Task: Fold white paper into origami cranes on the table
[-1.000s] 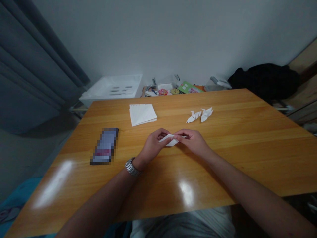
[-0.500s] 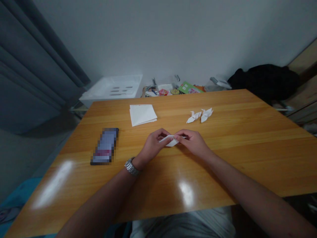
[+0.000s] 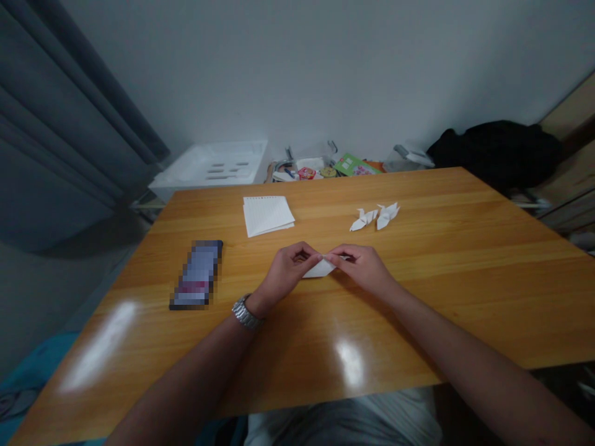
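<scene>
A small folded white paper (image 3: 320, 269) is held between both hands over the middle of the wooden table (image 3: 297, 347). My left hand (image 3: 290, 269), with a metal watch on its wrist, pinches the paper's upper left part between thumb and fingers. From the other side my right hand (image 3: 362, 267) pinches its upper right part, the two thumb tips almost meeting. The fingers hide part of the paper. Beyond my right hand stand two folded white paper birds (image 3: 364, 220) (image 3: 387, 215), side by side.
A stack of lined white sheets (image 3: 268, 215) lies at the back left of the table. Nearer on the left is a phone (image 3: 198, 274) with a blurred screen. Behind the table are a white tray (image 3: 214, 162), a green booklet (image 3: 356, 165) and a black cloth (image 3: 497, 152).
My left thumb has shifted up and in toward the right thumb, and the paper has turned slightly, showing more of its lower edge. My right hand has hardly moved.
</scene>
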Demonstrator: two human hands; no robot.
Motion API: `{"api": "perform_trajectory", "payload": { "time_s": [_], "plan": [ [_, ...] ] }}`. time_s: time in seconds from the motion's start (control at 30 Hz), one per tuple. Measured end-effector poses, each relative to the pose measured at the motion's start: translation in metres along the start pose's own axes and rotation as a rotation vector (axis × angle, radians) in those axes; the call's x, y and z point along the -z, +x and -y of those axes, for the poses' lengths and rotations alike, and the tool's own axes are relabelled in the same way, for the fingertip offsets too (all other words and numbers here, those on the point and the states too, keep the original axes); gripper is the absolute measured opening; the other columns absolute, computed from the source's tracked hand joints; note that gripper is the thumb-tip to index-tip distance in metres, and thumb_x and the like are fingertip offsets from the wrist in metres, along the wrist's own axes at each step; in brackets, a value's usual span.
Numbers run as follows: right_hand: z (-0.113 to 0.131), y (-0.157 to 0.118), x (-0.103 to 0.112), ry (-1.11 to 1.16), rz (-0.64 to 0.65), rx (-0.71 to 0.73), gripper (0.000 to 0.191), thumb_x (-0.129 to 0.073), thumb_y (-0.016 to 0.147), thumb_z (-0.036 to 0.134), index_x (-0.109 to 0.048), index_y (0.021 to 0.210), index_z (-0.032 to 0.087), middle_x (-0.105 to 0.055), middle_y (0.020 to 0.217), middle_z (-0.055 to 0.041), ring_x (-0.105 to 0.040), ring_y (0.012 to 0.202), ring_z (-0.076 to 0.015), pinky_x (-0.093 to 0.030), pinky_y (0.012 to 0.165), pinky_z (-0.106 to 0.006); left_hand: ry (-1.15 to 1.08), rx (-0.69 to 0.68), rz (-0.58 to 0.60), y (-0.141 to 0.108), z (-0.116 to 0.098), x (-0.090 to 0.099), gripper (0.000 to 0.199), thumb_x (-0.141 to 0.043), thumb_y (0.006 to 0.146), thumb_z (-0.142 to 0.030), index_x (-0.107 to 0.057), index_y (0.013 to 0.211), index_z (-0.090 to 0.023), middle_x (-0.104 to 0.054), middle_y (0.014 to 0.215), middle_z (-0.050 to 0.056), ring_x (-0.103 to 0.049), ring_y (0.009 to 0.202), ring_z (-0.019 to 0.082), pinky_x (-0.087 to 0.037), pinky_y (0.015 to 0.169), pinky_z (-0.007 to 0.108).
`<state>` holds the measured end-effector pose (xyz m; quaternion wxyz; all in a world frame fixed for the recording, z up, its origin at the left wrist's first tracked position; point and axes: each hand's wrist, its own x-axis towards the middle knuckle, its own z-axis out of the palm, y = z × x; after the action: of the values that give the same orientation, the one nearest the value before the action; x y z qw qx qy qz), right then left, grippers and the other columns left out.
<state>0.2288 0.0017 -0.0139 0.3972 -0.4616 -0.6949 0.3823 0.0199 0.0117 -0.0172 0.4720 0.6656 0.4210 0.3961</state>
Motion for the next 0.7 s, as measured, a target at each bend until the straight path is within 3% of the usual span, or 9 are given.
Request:
{"api": "perform_trajectory", "payload": {
  "time_s": [0.37, 0.7],
  "plan": [
    [-0.0041, 0.0023, 0.0055, -0.033, 0.082, -0.055, 0.034, -0.062, 0.091, 0.046, -0.077, 0.082, 0.017, -0.075, 0.075, -0.0046, -0.064, 0.068, -0.0180, -0.045, 0.063, -0.028, 0.116, -0.029, 0.032, 0.0034, -0.0035, 0.0072, 0.027, -0.066, 0.090, -0.041, -0.070, 0.086, -0.015, -0.072, 0.083, 0.005, -0.064, 0.074, 0.015, -0.049, 0.066, 0.023],
    [-0.0053, 0.0032, 0.0082, 0.008, 0.131, -0.055, 0.045, -0.057, 0.094, 0.052, -0.074, 0.075, 0.015, -0.071, 0.070, -0.0055, -0.062, 0.065, -0.0175, -0.046, 0.063, -0.029, 0.089, -0.016, 0.026, 0.0052, 0.0015, 0.0105, 0.029, -0.067, 0.088, -0.043, -0.070, 0.085, -0.015, -0.072, 0.082, 0.005, -0.064, 0.072, 0.015, -0.048, 0.064, 0.024]
  ]
}}
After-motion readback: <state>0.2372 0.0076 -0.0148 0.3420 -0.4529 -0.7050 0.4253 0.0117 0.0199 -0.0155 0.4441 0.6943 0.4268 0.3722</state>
